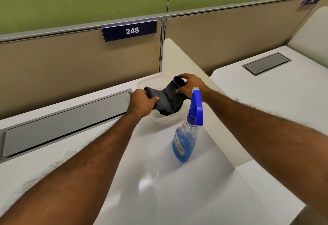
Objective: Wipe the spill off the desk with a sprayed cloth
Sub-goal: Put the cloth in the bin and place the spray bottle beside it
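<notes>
Cloth [166,98], grey and bunched, is being held over a clear tub [164,120] at the worktop [177,189] rear, left hand [142,103] and right hand [190,85] each clamping an end. Spray bottle [188,132] is standing untouched nearby; spraying and wiping are seemingly still waiting.

One cam, on my head, wide-angle, tilted fwd and down over the white desk [177,189]. Close range: my forearms fill the bottom edge; the partition w/ the 248 sign [129,30] runs along the desk's far edge.

One cloth [166,98], one spray bottle [186,136], two hands.
</notes>
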The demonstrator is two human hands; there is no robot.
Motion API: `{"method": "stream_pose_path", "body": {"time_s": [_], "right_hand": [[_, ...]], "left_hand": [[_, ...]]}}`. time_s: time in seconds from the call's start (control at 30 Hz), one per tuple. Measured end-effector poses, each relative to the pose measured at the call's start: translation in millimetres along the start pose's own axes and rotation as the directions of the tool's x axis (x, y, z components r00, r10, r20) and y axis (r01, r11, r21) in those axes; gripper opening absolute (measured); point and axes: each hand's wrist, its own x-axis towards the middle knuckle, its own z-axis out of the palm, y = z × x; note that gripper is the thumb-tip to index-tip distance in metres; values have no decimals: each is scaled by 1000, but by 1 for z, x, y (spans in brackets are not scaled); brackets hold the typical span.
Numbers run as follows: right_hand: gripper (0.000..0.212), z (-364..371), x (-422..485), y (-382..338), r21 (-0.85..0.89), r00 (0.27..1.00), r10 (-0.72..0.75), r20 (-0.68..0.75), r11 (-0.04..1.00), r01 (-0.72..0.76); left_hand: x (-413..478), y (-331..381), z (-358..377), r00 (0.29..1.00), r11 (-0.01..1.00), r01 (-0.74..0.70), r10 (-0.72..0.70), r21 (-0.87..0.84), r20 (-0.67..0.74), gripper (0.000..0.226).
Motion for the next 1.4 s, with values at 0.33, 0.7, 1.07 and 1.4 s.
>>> {"method": "stream_pose_path", "body": {"time_s": [0.33, 0.7, 1.07, 1.4], "right_hand": [[41, 28, 10, 32, -172, 998, -66, -7, 983, 64], [24, 31, -1, 49, -87, 989, -149, -13, 985, 147], [22, 28, -117, 59, 479, 988, 76, -132, 878, -4], [62, 65, -195, 47, 736, 992, -53, -116, 666, 121]], "left_hand": [[-1, -17, 9, 986, 952, -148, 163, 266, -38, 42], [1, -28, 14, 960, 893, -261, 280, 368, 0, 22], [-39, -62, -20, 957, 888, -268, 291, 372, -5, 31], [-104, -141, -53, 982, 844, -172, 187, 509, 21, 38]]}}
